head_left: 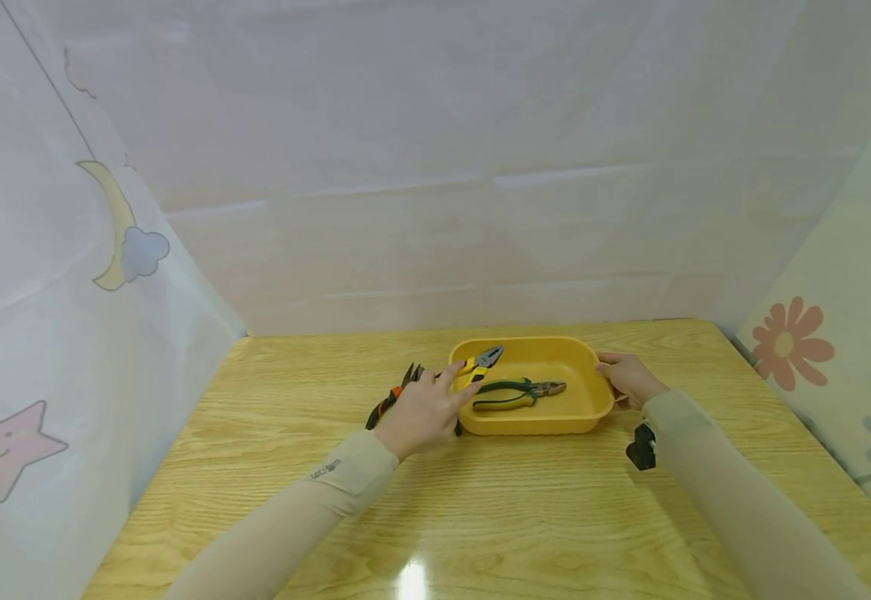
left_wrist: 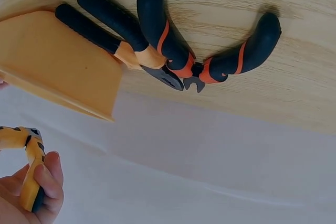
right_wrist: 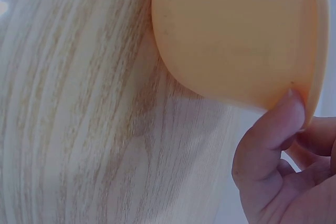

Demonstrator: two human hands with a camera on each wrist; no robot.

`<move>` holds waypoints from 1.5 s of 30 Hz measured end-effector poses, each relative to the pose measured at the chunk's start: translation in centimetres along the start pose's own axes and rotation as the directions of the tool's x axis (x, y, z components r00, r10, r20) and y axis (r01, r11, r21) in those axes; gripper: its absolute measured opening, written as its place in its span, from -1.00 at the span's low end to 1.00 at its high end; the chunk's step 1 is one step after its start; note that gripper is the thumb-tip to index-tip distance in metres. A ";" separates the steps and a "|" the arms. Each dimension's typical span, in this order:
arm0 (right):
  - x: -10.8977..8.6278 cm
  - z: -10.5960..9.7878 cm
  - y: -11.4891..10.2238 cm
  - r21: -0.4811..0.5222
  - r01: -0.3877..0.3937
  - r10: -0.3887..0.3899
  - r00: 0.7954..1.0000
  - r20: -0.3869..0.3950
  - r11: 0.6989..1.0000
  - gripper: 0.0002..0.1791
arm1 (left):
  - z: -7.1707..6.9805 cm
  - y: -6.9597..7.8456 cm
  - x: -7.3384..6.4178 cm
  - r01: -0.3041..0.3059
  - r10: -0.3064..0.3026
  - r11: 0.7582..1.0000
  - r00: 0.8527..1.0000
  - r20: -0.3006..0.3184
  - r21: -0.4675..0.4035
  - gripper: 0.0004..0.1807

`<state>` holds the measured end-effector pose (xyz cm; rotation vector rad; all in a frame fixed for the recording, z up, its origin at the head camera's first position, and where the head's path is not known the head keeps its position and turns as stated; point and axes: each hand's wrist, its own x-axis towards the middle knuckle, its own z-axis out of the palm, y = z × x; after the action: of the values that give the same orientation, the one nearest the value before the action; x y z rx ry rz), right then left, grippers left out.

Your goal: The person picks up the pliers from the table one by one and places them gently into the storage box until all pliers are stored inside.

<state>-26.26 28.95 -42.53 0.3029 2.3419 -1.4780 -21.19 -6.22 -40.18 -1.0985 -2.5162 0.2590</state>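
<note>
My left hand (head_left: 420, 410) holds combination pliers (head_left: 489, 357) with yellow and black handles over the left end of a yellow plastic tray (head_left: 528, 427). In the left wrist view, the fingers curl round one of their handles. Inside the tray lie pliers with green and yellow handles (head_left: 506, 403), their jaws pointing right. My right hand (head_left: 630, 379) grips the tray's right rim, with the thumb against the outer wall (right_wrist: 236, 40) in the right wrist view. Beside the tray's left end, two tools lie on the table: pliers with curved black-and-orange handles (left_wrist: 231, 64) and straighter black-and-orange pliers (left_wrist: 126, 35).
The wood-grain table (head_left: 495, 517) runs back to a pale cloth wall (head_left: 435, 208). Printed cloths stand along the left and right sides. A small black object (head_left: 641, 447) shows beside the right wrist.
</note>
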 end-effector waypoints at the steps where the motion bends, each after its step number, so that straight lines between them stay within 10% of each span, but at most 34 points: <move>1: 0.0 0.0 0.0 0.000 0.000 0.000 1.000 0.002 1.000 -0.43 | 0.0 0.0 0.0 -0.001 0.001 1.000 1.000 0.003 0.002 -0.48; 45: -0.2 0.2 -0.2 0.002 0.001 -0.001 1.000 -0.002 1.000 -0.43 | 0.7 0.9 3.4 -0.174 0.173 0.985 0.971 0.168 -0.007 -0.50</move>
<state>-26.06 28.71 -42.37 0.3040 2.3429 -1.4811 -22.96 -3.13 -40.18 -1.3478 -2.5620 0.4260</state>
